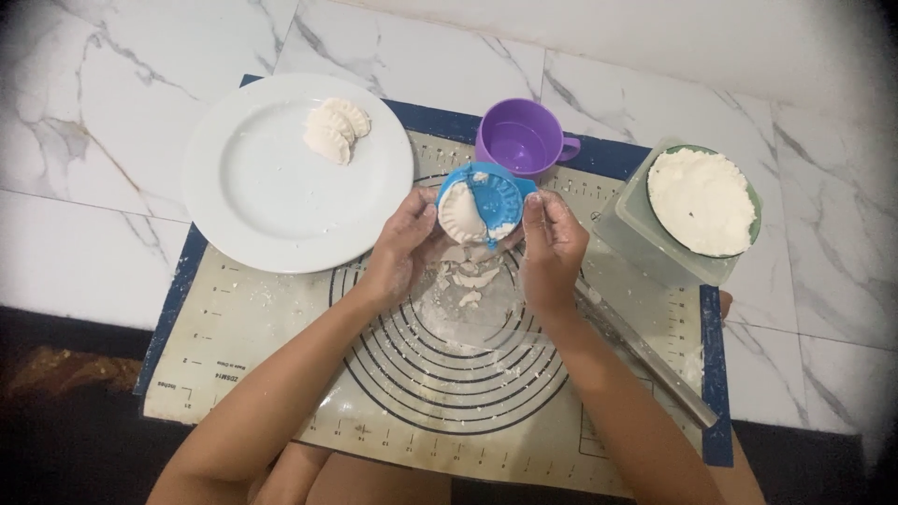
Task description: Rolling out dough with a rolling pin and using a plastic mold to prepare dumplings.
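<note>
Near the mat [281,374], left hand [404,245] and right hand [552,245] pinch the open blue mould [491,198], dumpling [461,215] on its left half; better to peel gently, sparing the crimped edge

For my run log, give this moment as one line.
left hand: holds blue dumpling press | right hand: steadies press | pressed dumpling inside | white plate: two dumplings

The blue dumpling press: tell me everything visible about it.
The blue dumpling press looks like plastic, round with ridged edges, lying open. A crimped half-moon dumpling sits on its left half. The left hand and right hand hold it from both sides above the baking mat, just before the purple cup.
</note>
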